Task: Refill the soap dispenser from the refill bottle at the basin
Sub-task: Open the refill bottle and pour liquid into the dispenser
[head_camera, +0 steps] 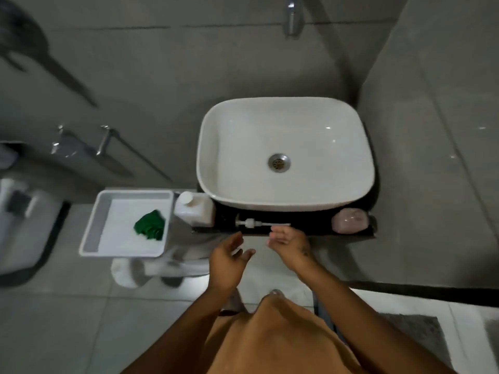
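A white refill bottle [195,209] with a white cap stands at the left end of the dark counter [318,229], beside the white basin [286,153]. A pump head with its long tube [256,223] lies flat on the counter in front of the basin. My right hand [290,240] hovers just below the tube's right end, fingers relaxed, holding nothing. My left hand [229,256] is lower and to the left, fingers spread and empty. At the counter's right end sits a pinkish rounded container [350,220], possibly the dispenser body; I cannot tell.
A white tray [93,233] holding a green cloth [150,225] sits left of the counter on a white stand. A chrome tap [292,16] projects from the wall above the basin. Grey tiled walls surround it, and a mat [415,336] lies on the floor at right.
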The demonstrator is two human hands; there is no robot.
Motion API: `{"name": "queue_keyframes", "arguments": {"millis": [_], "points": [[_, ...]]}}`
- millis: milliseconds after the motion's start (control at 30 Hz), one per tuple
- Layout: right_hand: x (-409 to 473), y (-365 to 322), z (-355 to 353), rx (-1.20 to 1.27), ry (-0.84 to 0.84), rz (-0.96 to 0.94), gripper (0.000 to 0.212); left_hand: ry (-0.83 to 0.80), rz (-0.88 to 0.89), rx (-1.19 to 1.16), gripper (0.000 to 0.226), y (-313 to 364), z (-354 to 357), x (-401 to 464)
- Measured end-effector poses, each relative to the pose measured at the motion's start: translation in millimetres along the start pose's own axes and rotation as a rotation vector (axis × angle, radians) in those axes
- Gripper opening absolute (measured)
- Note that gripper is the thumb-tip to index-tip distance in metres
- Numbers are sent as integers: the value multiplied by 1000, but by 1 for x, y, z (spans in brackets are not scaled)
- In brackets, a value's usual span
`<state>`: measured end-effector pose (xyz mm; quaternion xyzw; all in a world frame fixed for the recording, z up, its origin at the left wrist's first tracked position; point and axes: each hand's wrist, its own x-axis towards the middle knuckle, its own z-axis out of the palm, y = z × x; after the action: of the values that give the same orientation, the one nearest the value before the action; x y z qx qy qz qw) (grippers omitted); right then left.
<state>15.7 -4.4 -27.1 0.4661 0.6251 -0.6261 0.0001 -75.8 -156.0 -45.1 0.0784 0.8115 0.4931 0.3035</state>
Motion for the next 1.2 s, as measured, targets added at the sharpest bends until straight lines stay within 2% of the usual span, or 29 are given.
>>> {"name": "queue_keyframes", "arguments": {"millis": [100, 167, 267, 400, 467, 533, 633, 767, 867, 933, 1033, 1100, 1200], "points": [[5, -26, 51, -31, -115, -52, 45, 113, -76, 109, 36, -10, -56, 3], [9, -40, 80, -37, -148, -82, 45, 177, -163, 151, 35, -10, -92, 15], [15, -57, 109, -15, -152, -92, 45, 128, -126, 99, 67, 2, -135, 46], [19, -73, 122, -10, -134, -107, 42, -162, 133, 113, 104, 27, -154, 88], [17, -80, 124, -41, -104, -137, 41, -229, 198, 147, 98, 36, -157, 103], [13, -88, 123, -114, -100, -164, 39, -206, 255, 186, 85, 42, -157, 109], [0, -105, 112, -286, -156, -216, 47, -205, 287, 163, 76, 46, -159, 103], [-25, -145, 94, -587, 34, -540, 64, -170, 369, 201, 68, 56, -163, 79], [-37, -186, 89, -908, 91, -614, 71, -171, 434, 205, 62, 73, -167, 62], [-42, -210, 88, -1070, 38, -664, 62, -168, 451, 191, 61, 83, -171, 56], [-50, -237, 76, -1148, -213, -789, 24, -175, 472, 165, 64, 96, -175, 51], [-55, -251, 64, -1235, -346, -871, 29, -184, 482, 163, 68, 103, -176, 49], [-63, -266, 57, -1185, -262, -901, 53, -194, 509, 148, 66, 112, -178, 47]]}}
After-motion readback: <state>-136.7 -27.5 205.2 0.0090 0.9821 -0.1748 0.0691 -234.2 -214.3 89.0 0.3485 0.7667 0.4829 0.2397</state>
